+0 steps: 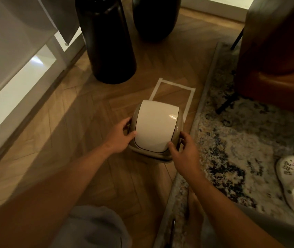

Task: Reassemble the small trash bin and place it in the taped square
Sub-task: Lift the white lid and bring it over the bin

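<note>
Gripping the trash bin (156, 129) at its 2 sides, the left hand (120, 136) and right hand (184, 153) had fingers curled on its rim. It looked light, stiff, slippery plastic, upright on the wooden floor (81, 122), overlapping the taped square (173, 94), domed lid running toward it.

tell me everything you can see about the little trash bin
The bin is small, with a glossy white curved swing lid set in a beige, plastic-looking domed top; the lid is shut and catches a highlight. Its body below is mostly hidden. It sits upright over the wood floor, covering the near edge of the taped square, so not fully inside. The left hand and right hand hold its sides, thumbs on the lid's front edge.
</note>
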